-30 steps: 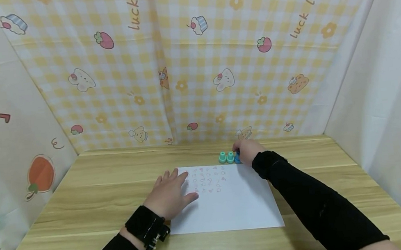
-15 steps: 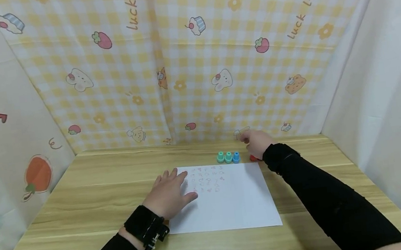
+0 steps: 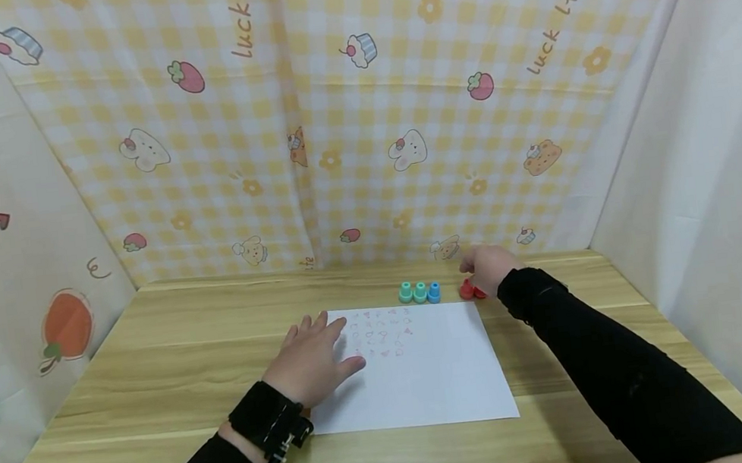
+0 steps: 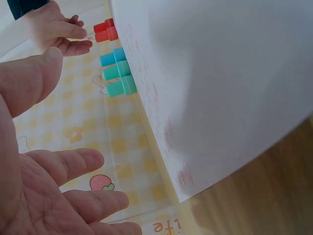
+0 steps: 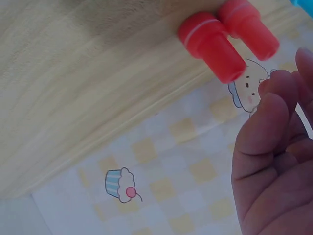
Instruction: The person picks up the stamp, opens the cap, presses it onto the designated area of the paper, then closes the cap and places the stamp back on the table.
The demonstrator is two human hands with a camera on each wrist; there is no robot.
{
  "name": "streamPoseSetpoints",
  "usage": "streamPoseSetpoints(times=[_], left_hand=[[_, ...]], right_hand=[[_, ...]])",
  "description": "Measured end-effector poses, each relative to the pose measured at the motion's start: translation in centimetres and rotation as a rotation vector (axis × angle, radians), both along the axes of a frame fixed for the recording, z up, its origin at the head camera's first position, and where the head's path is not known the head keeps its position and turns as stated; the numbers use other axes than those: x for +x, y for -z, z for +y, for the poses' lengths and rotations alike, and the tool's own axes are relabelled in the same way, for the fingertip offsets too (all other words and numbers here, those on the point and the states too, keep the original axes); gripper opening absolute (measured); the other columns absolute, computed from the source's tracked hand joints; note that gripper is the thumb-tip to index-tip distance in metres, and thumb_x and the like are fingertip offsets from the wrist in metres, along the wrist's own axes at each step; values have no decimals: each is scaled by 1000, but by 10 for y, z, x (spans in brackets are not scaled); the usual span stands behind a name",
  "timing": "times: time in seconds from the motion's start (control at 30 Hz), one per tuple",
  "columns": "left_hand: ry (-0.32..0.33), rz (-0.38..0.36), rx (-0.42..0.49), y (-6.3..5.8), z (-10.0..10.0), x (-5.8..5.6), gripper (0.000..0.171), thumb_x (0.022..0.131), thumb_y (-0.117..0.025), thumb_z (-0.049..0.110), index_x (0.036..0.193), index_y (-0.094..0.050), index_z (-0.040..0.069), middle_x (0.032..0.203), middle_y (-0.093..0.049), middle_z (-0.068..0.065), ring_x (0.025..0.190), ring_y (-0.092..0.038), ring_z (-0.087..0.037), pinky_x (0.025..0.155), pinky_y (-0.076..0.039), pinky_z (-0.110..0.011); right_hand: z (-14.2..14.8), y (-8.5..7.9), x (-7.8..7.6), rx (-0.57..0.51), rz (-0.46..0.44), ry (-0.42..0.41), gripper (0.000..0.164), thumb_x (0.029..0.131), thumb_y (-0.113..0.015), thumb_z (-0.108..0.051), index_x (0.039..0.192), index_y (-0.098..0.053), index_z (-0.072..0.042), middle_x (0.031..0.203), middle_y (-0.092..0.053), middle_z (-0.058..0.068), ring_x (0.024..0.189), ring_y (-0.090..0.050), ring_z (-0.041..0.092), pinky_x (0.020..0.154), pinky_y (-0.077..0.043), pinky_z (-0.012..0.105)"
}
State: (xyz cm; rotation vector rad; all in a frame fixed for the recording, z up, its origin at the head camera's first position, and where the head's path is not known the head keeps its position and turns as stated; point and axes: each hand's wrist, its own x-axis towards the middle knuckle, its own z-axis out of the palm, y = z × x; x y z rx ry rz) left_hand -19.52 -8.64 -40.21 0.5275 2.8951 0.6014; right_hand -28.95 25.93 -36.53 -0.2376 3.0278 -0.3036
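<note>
A white paper (image 3: 442,376) with rows of small reddish marks (image 3: 383,333) lies on the table. My left hand (image 3: 310,361) rests over its left edge, fingers spread, holding nothing. Behind the paper stand two green stampers (image 3: 413,293) and a blue stamper (image 3: 434,293), side by side. Two red stampers (image 5: 211,46) stand upright together to the right of them. Close above and behind the red pair is my right hand (image 3: 491,270), its fingers loosely bent. In the right wrist view there is a gap between the fingers (image 5: 261,125) and both red stampers, and nothing is held.
The wooden table (image 3: 174,376) ends at a yellow checked cloth (image 3: 219,165) just behind the stampers. White cloth walls (image 3: 694,172) close off both sides. Bare wood shows around the paper.
My right hand has left the blue stamper, which now stands beside the green ones, and has moved right to the red stampers, which have come into view. The left hand keeps its place.
</note>
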Motion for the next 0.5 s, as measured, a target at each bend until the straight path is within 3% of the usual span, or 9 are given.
streamPoseSetpoints(times=[0.5], left_hand=[[-8, -13, 4, 1, 2, 1, 74, 100, -67, 51, 158, -47, 8, 168, -32, -29, 157, -23, -54, 129, -14, -67]], right_hand=[[-1, 12, 1, 106, 40, -53, 27, 98, -69, -4, 124, -75, -2, 122, -76, 17, 115, -71, 36, 102, -57, 47]])
